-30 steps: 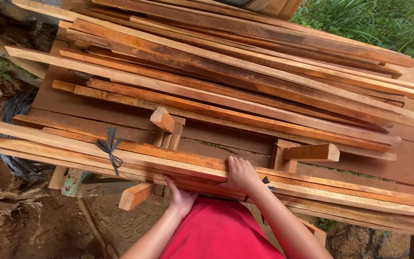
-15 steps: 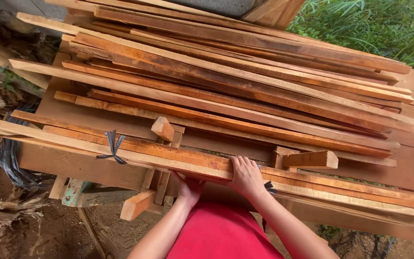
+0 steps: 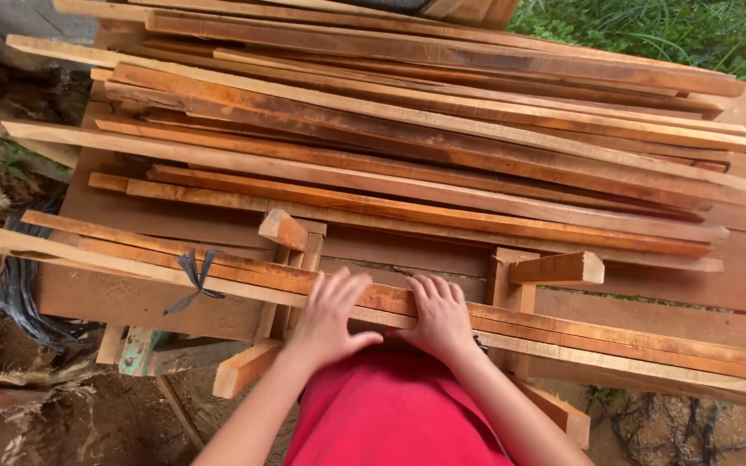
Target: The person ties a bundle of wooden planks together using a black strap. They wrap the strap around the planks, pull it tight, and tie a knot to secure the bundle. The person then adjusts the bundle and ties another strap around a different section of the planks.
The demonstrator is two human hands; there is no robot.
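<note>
**Hands on the bundled slats**

Both hands lie on the slat bundle (image 3: pixel 218 267). My left hand (image 3: pixel 328 315) is flat, fingers spread and blurred, palm pressing the bundle's top, not wrapped round it. My right hand (image 3: pixel 442 318) sits just beside it, fingers curled over the bundle's near edge, a loose hold. The bundle runs across the near edge of the wood stack (image 3: pixel 425 138), tied with a black strap (image 3: pixel 193 274) left of my hands. Since half a second ago the left hand has come up from under the bundle onto its top; the bundle has barely shifted. I judge it a regrip. A wooden block (image 3: pixel 554 269) stands right of the hands.
</note>
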